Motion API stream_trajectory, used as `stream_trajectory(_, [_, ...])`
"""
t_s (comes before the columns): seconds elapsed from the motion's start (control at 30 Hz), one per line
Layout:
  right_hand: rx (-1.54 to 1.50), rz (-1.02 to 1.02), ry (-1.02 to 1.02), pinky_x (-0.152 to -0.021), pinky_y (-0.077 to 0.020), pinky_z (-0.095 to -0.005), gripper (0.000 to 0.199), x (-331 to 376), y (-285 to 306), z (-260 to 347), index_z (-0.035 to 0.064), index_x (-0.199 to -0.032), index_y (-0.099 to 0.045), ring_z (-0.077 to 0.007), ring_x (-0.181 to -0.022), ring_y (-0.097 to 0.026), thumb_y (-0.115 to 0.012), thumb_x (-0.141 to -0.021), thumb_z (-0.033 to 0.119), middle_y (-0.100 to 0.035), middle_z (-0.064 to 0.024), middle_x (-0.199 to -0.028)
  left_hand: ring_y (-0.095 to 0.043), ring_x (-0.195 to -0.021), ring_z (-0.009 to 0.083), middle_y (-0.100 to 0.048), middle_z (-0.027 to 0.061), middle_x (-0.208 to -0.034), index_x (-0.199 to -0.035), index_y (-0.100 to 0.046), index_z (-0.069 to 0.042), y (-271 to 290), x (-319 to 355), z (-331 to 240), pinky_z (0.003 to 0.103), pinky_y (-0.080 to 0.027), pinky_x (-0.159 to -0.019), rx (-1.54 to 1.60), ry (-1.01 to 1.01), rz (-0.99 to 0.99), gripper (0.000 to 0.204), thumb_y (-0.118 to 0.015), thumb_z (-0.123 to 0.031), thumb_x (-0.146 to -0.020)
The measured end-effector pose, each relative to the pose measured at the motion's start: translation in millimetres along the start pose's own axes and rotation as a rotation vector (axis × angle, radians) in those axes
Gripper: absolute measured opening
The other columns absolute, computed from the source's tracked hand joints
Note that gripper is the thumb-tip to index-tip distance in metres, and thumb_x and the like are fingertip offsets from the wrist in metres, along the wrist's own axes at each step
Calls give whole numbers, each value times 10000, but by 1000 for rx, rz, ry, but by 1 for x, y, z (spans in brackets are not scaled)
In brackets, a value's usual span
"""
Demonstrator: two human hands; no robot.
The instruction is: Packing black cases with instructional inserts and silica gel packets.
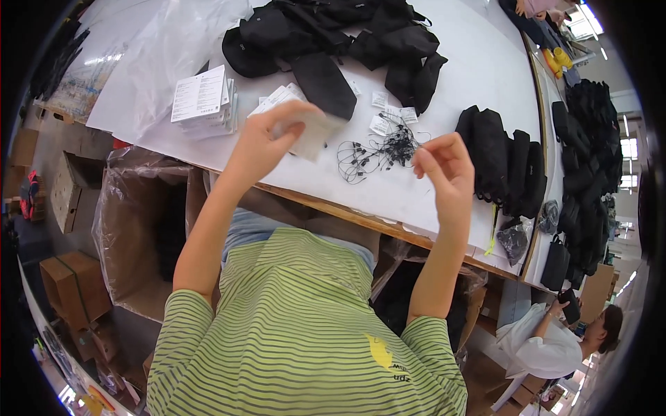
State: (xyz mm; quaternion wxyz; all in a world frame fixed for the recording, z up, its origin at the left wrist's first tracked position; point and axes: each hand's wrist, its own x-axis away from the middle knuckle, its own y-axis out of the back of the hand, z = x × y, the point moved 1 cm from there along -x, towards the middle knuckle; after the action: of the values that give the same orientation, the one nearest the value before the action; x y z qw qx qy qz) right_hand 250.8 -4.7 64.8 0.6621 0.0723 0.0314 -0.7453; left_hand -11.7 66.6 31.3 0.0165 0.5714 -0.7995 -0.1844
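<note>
White card (316, 142) pinched in left hand (260, 142), above counter (479, 69).
Left forearm angles inward, fingers curled shut on the card, which juts right of the fingertips, blurred. Right hand (451, 170) raised, bent inward, thumb and index nearly together at right edge of black cord pile (392, 147); can't tell if they hold a cord. Card stack (201, 97) left of left fingers.

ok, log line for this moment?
left hand: holds white card | right hand: at black cords, grip unclear | table: card stack, black bags
</note>
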Motion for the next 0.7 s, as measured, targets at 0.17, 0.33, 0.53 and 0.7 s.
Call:
stream_trajectory(0.17, [-219,169,-203,-613,-428,-198,111,10,-53,-12,1,-913,-563,-64,-695,-559,-651,-861,45,-615,-28,-808,-604,-904,115,-666,72,-938,-964,-639,2,-23,19,4,233,-461,-810,327,91,192,198,-485,60,-853])
stream_trajectory(0.33, [-100,21,-146,-641,-456,-204,85,23,-78,-30,-2,-871,-596,-68,-691,-583,-664,-844,41,-622,-19,-789,-584,-819,65,-655,56,-888,-1185,-502,-32,-51,36,-14,214,-453,-731,611,188,28,245,-480,-36,-941])
stream_trajectory(0.53, [-138,-53,-192,-626,-447,-196,98,29,-81,-37,-5,-887,-620,-55,-689,-586,-680,-834,52,-638,-10,-792,-611,-817,80,-660,56,-884,-1139,-556,-17,-58,57,-9,240,-486,-699,607,209,-18,244,-598,-62,-902])
stream_trajectory(0.7, [-58,-109,-98,-555,-377,-181,100,35,-86,-36,2,-871,-647,-28,-614,-505,-702,-818,67,-614,15,-742,-636,-787,122,-666,65,-877,-995,-640,7,-57,59,-14,244,-492,-683,133,69,-134,168,-661,-26,-831])
